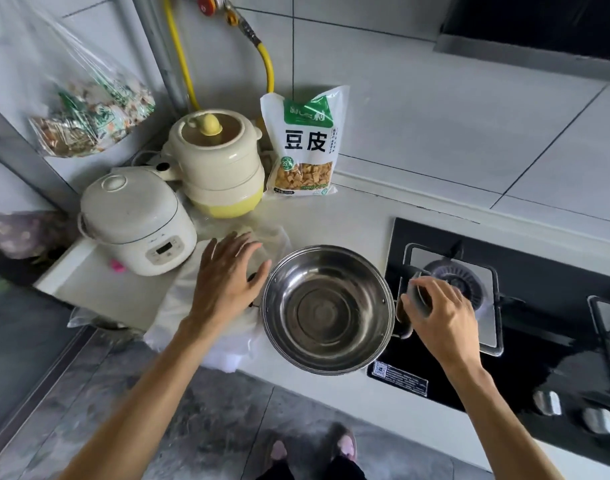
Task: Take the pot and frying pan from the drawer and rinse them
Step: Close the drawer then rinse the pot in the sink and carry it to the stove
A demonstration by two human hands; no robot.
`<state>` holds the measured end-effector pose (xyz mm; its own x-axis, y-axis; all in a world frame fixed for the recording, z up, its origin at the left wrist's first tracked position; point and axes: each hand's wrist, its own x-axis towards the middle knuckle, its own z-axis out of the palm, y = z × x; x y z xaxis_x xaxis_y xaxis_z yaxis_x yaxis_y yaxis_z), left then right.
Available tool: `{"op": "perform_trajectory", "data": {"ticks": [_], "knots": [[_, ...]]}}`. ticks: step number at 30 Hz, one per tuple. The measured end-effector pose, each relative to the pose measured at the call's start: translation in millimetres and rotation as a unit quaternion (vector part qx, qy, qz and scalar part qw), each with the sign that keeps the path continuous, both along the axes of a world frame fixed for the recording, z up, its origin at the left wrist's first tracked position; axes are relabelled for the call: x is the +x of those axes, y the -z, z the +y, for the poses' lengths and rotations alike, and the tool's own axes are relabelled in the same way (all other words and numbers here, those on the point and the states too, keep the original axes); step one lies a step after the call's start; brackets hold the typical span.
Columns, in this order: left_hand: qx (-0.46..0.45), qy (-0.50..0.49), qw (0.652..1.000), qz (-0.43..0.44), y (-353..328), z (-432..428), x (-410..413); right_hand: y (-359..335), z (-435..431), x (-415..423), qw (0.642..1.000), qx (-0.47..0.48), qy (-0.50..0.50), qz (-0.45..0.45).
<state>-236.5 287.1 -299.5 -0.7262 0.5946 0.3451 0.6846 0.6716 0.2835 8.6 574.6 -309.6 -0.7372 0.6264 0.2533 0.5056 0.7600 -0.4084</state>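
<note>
- Head view shows the round stainless-steel pot (327, 308) sitting empty on the pale countertop (331, 216), its right side overlapping the edge of the black glass gas hob (504, 341).
- No frying pan, drawer or sink shows here.
- Right hand (442, 317) curls over the pot's right side handle (417, 299), fingers and thumb closed on it, forearm angled in from the lower right.
- Left hand (227, 275) is spread, palm down, fingers fanned, just beside the pot's left rim; whether the thumb touches the pot I cannot tell.
- Left forearm reaches in from the lower left above crumpled clear plastic (199, 327).
- Judged advice: close the left hand on the opposite handle before lifting, keep the pot level, and clear the white rice cooker (137, 220) nearby.
</note>
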Motion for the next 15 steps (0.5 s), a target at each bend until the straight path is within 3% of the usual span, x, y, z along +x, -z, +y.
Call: {"op": "perform_trajectory", "data": {"ticks": [3,8,15], "knots": [[-0.007,-0.04,0.999,0.036,-27,-4,19,-36,-24,13,0.998,0.052,0.034,0.019],[0.007,-0.039,0.998,0.046,-44,-6,45,-69,-57,55,0.988,0.056,0.139,0.025],[0.019,0.095,0.995,0.02,-53,44,111,-80,-72,160,0.963,0.039,0.264,0.03]]}}
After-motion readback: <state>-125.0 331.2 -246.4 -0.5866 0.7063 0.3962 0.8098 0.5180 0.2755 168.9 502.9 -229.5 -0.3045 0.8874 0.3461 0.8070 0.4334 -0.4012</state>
